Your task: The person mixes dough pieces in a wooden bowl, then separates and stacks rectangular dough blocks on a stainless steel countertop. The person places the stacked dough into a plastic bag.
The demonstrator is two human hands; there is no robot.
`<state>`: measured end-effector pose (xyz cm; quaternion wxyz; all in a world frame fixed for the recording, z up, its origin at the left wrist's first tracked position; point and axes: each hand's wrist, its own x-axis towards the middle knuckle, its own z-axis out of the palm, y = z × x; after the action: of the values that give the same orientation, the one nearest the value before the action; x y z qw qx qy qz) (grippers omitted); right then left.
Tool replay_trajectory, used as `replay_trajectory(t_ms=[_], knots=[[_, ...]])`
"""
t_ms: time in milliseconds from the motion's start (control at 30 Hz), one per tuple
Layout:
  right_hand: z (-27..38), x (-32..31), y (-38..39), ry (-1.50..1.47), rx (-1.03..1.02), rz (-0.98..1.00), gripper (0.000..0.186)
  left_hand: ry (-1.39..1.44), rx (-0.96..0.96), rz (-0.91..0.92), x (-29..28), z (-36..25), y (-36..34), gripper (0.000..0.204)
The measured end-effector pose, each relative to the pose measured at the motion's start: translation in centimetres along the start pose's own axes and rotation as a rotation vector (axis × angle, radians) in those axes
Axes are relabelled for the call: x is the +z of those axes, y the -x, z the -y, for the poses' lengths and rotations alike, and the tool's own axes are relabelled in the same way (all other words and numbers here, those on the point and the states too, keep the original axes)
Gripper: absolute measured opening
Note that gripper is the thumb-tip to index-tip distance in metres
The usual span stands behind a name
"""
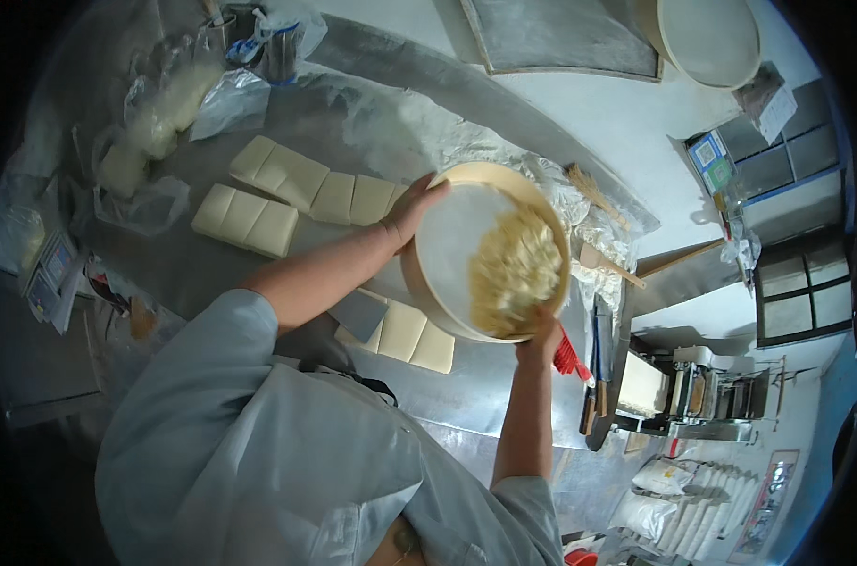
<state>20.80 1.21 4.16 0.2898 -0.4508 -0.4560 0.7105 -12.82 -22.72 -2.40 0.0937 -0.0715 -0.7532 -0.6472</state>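
Both of my hands hold a round sieve (424,296) with a pale wooden rim, tilted above the metal worktable. My left hand (415,209) grips the rim on its far left side. At the near right edge my right hand (539,336) is closed on the rim. Yellowish, crumbly flakes (515,262), blurred by motion, gather in the right part of the mesh; I cannot tell what they are. Pale dough slabs scored into blocks lie to the left (244,220) and behind (277,174). Another dough slab (414,341) sits below the sieve, beside a flat metal scraper (359,314).
White flour (428,127) covers the table's back. A straw brush (596,195), a wooden-handled tool (611,265), knives (600,354) and a red object (569,358) lie to the right. Plastic bags (155,123) crowd the left. A machine (702,391) stands beyond the table's right end.
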Motion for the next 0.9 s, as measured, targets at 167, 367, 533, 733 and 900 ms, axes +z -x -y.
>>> replay_trajectory(t_ms=[167,367,533,733,900], knots=[[4.2,-6.6,5.1,-0.244,0.036,0.364,0.048,0.728,-0.601,0.552,-6.7,-9.7,-0.6,0.080],[0.0,2.1,6.5,-0.062,-0.003,-0.041,0.041,0.458,-0.411,0.640,-3.9,-9.9,3.8,0.083],[2.5,0.7,10.9,-0.180,0.086,0.080,0.051,0.999,-0.618,0.652,-8.9,-1.6,-7.2,0.083],[1.6,6.7,14.2,0.151,0.096,-0.146,0.042,0.655,-0.366,0.758,-9.5,-7.7,-3.8,0.080],[1.6,2.7,13.7,0.003,0.077,-0.106,0.047,0.803,-0.447,0.556,-8.9,-5.1,-6.2,0.074]])
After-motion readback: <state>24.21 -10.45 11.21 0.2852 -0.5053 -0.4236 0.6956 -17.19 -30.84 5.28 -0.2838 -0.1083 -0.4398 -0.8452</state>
